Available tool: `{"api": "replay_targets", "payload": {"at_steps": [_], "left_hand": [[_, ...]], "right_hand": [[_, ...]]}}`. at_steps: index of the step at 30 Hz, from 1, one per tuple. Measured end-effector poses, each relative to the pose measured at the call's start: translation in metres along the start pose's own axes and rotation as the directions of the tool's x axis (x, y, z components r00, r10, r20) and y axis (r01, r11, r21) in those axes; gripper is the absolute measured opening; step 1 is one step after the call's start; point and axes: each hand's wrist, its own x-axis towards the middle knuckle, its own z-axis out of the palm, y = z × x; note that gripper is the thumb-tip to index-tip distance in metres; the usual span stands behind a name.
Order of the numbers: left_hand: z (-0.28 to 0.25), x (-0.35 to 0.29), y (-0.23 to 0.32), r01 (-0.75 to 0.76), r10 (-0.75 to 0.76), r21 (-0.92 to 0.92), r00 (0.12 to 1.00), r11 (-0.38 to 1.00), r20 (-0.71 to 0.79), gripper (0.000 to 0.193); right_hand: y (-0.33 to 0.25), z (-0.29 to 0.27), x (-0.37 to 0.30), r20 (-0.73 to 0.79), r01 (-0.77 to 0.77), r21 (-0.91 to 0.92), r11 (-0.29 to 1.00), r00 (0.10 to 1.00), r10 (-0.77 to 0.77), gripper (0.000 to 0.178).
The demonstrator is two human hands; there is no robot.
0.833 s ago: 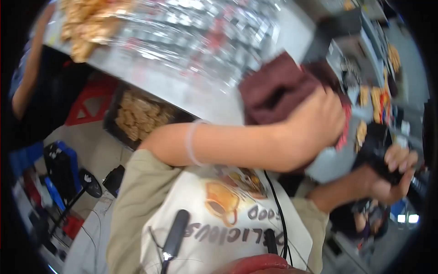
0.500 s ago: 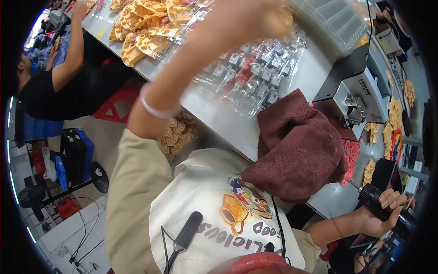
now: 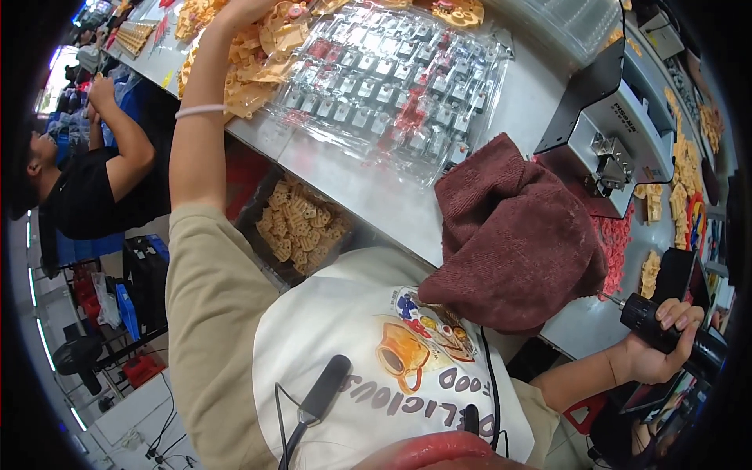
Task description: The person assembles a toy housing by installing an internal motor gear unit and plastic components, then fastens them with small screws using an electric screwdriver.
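Bench (image 3: pixel 376 192): yellow parts (image 3: pixel 252 78) heaped
Left hand (image 3: pixel 254 9): outstretched by them (finger closure cannot be told)
Right hand (image 3: pixel 664 352): black screwdriver (image 3: pixel 641 314) gripped, held sideways

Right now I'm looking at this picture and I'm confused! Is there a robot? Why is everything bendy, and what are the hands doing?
No robot here, just a person with bare hands. The camera sits on their head and looks down; its very wide lens makes straight edges look bent.

The left hand is at the top edge, by a pile of yellow parts. I can't tell whether it holds one. The right hand grips a black power screwdriver.

On the pale table lies clear plastic packaging with rows of small grey pieces. A crumpled brown cloth is at the table's edge, near a silver-and-black machine.
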Motion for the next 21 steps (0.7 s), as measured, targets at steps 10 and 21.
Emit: {"api": "replay_targets", "payload": {"at_steps": [10,21], "left_hand": [[0.093,-0.012,0.095,0.557,-0.519,0.69,0.801,0.462,-0.299,0.056],[0.066,-0.018,0.111,0.547,-0.617,-0.286,0.72,0.787,-0.318,0.03]], "right_hand": [[0.008,-0.014,0.0,0.13,-0.011,0.103,0.995,0.992,-0.003,0.031],[0.006,-0.025,-0.008,-0.022,-0.017,0.066,0.998,1.0,0.018,0.023]]}}
